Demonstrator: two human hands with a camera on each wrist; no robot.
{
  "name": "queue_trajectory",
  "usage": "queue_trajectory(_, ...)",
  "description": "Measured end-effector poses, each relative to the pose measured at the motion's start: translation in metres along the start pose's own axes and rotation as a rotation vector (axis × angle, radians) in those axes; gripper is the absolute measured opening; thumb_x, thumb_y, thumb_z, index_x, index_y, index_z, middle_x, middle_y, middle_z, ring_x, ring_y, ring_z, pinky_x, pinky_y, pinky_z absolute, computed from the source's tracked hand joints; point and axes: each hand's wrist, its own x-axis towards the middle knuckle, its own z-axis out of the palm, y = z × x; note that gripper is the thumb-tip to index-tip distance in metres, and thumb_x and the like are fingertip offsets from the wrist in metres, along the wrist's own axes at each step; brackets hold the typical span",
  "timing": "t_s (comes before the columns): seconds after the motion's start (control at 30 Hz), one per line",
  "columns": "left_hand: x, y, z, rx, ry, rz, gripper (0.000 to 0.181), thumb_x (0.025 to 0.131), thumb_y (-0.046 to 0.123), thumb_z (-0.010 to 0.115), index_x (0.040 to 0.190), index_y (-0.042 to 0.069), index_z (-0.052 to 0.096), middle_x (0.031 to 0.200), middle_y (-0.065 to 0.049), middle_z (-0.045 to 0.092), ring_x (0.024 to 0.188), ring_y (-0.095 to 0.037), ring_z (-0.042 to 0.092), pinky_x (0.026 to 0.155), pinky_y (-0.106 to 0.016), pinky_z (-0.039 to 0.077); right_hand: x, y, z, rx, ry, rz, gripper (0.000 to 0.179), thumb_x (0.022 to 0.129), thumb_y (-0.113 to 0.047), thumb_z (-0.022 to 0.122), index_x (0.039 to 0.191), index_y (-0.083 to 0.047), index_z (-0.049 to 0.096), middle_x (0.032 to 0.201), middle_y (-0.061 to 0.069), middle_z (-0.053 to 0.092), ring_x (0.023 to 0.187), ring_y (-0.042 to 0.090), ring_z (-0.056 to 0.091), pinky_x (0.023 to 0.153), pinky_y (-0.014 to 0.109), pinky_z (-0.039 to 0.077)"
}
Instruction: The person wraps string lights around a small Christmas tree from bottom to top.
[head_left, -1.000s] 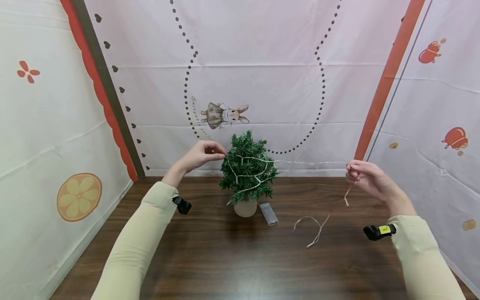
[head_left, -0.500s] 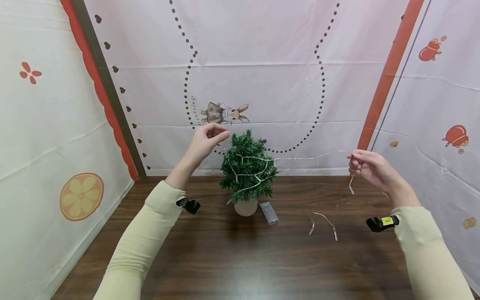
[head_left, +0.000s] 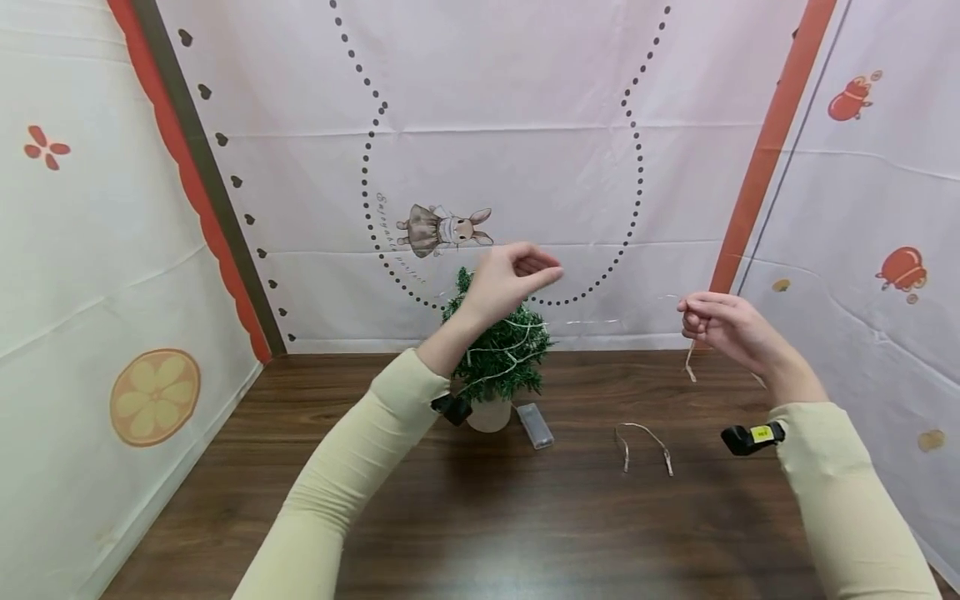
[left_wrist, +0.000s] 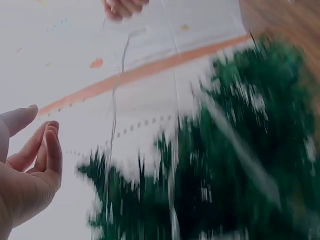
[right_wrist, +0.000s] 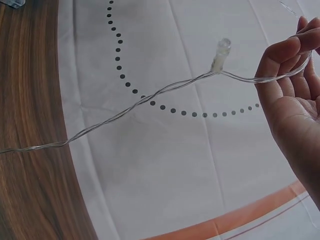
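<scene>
A small green artificial Christmas tree (head_left: 517, 371) stands in a pale pot (head_left: 491, 418), with clear string lights wound round its branches. My left hand (head_left: 510, 275) is raised in front of the tree's upper part and hides some of it. In the left wrist view, thumb and fingers of this hand (left_wrist: 35, 172) stand apart with nothing between them. Off to the right, my right hand (head_left: 723, 325) pinches the free length of the string lights (right_wrist: 110, 120), which runs from the tree to it. A tiny bulb (right_wrist: 220, 54) sticks up from the wire near those fingers.
A translucent battery box (head_left: 536, 426) lies on the dark wooden table (head_left: 420, 517), just right of the pot. Farther right, a loop of the light wire (head_left: 645, 427) hangs low over the tabletop. Printed cloth (head_left: 525, 167) walls the table at the back and sides.
My left hand has risen from the tree's left side and swung right across its front. The right hand has lifted slightly, still pinching the wire, and the trailing loop has shifted with it.
</scene>
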Motion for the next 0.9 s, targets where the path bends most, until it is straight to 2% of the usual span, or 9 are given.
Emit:
queue_trajectory(0.23, 0.016, 0.007, 0.042, -0.076, -0.121, -0.044, 0.025, 0.086, 0.022, 0.072, 0.105, 0.007, 0.07, 0.095, -0.004, 0.072, 0.082, -0.014, 0.066, 0.074, -0.02, 0.052, 0.006, 0.0, 0.006, -0.02, -0.035, -0.007, 0.034, 0.102, -0.002, 0.031, 0.102, -0.001, 0.065, 0.081, 0.001, 0.058, 0.069, 0.011, 0.047, 0.064, 0.025, 0.039)
queue_trajectory(0.47, 0.024, -0.002, 0.075, -0.149, -0.191, -0.117, 0.023, 0.084, 0.022, 0.073, 0.103, 0.009, 0.072, 0.095, -0.003, 0.073, 0.08, -0.008, 0.066, 0.072, -0.019, 0.052, 0.011, 0.002, 0.013, 0.039, -0.109, -0.026, 0.037, 0.102, 0.0, 0.028, 0.105, 0.002, 0.065, 0.087, 0.002, 0.063, 0.072, 0.01, 0.052, 0.072, 0.024, 0.046)
queue_trajectory(0.7, 0.022, -0.009, 0.088, -0.232, -0.256, -0.146, 0.02, 0.085, 0.022, 0.072, 0.101, 0.011, 0.074, 0.096, -0.001, 0.073, 0.083, -0.007, 0.066, 0.074, -0.02, 0.052, 0.013, 0.004, 0.016, 0.023, -0.118, -0.013, 0.038, 0.102, 0.0, 0.028, 0.104, 0.0, 0.065, 0.085, 0.001, 0.063, 0.072, 0.009, 0.054, 0.072, 0.024, 0.047)
queue_trajectory(0.73, 0.021, -0.009, 0.089, -0.236, -0.264, -0.143, 0.019, 0.085, 0.022, 0.072, 0.101, 0.011, 0.074, 0.094, -0.001, 0.073, 0.082, -0.008, 0.067, 0.076, -0.024, 0.053, 0.014, 0.004, 0.017, 0.02, -0.117, -0.008, 0.038, 0.102, 0.0, 0.028, 0.104, 0.0, 0.065, 0.085, 0.001, 0.064, 0.072, 0.009, 0.054, 0.072, 0.024, 0.048)
queue_trajectory(0.83, 0.02, -0.009, 0.092, -0.235, -0.276, -0.135, 0.018, 0.084, 0.02, 0.073, 0.098, 0.009, 0.074, 0.091, -0.004, 0.073, 0.081, -0.014, 0.068, 0.072, -0.025, 0.054, 0.015, 0.004, 0.018, 0.016, -0.112, 0.001, 0.037, 0.102, -0.001, 0.029, 0.103, 0.0, 0.066, 0.085, 0.001, 0.064, 0.073, 0.009, 0.055, 0.072, 0.024, 0.048)
queue_trajectory(0.9, 0.02, -0.009, 0.095, -0.217, -0.276, -0.134, 0.016, 0.084, 0.018, 0.074, 0.096, 0.008, 0.075, 0.09, -0.004, 0.073, 0.079, -0.015, 0.068, 0.069, -0.023, 0.054, 0.016, 0.005, 0.019, 0.017, -0.111, 0.006, 0.036, 0.102, -0.001, 0.03, 0.103, -0.001, 0.066, 0.085, 0.001, 0.064, 0.073, 0.008, 0.055, 0.072, 0.023, 0.048)
